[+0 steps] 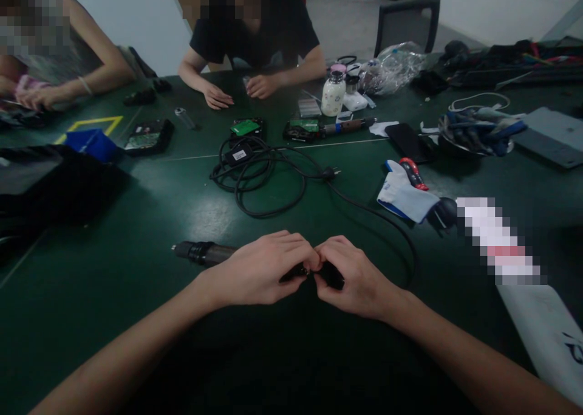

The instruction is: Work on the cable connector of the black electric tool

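Near the table's front edge, my left hand point(262, 268) is closed around the rear part of a black electric screwdriver point(207, 253), whose tip points left. My right hand point(359, 275) is closed on a dark piece that seems to be the end of a black cable point(405, 229). That cable curves down from the coil and passes out of sight behind my right wrist. The fingertips of both hands meet in front of me. Where the dark parts come together is mostly covered by my fingers.
Beyond my hands lie the coiled cable with its adapter point(240, 155) and plug point(330, 172). Opened devices with green boards point(246, 127) sit farther back. To the right are a white-blue glove point(403, 193), a phone point(409, 143) and a bottle point(333, 94). Two people sit opposite.
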### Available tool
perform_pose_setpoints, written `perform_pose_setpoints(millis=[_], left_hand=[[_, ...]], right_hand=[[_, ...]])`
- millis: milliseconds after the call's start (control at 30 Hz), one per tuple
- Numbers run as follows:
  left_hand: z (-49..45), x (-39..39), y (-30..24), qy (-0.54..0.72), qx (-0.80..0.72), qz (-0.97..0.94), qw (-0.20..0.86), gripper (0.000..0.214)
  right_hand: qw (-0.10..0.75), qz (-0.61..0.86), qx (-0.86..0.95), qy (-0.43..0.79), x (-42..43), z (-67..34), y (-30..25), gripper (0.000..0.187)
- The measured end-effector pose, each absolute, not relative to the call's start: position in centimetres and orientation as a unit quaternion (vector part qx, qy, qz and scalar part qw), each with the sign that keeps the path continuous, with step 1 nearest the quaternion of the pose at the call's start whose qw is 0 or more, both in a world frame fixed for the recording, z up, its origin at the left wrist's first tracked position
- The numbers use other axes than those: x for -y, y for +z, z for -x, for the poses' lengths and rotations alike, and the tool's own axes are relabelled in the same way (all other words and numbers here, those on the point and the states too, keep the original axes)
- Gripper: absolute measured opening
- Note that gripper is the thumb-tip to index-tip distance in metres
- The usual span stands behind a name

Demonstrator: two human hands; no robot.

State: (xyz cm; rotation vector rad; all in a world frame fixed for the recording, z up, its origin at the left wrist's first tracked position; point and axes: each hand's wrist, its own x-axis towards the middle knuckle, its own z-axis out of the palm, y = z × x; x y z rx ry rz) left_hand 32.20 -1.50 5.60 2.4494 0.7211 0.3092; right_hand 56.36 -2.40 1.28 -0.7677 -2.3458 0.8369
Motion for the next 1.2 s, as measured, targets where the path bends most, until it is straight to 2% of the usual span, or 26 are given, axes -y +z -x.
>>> perform_pose_setpoints(millis=[167,467,667,833,1033,1200], left_hand=[[-32.29,1.60,5.28,0.123,-0.277,-0.917,0.260,0.012],[-32.26,1.51,5.51,0.109,-0.271,-0.917,0.272,0.026],[-32.34,1.57,5.47,0.111,-0.282,-0.922,0.242,0.017],[-32.33,1.56,5.68,0.101,-0.272,-0.918,0.271,0.024],[-32.39,1.61,5.39,0.109,-0.283,-0.921,0.243,0.017],[-32.34,1.69,5.48,0.103,-0.280,-0.919,0.257,0.026]], right_hand=[[0.272,0.284,0.864,0.314,2.38,-56.40,1.15,0.018],[0.270,0.290,0.866,0.305,2.48,-56.29,0.83,0.018],[0.276,0.288,0.866,0.301,2.43,-56.27,0.75,0.018],[0.268,0.290,0.869,0.299,2.43,-56.30,0.86,0.018],[0.272,0.292,0.867,0.299,2.49,-56.32,0.86,0.018],[0.268,0.291,0.867,0.301,2.46,-56.32,0.94,0.018]])
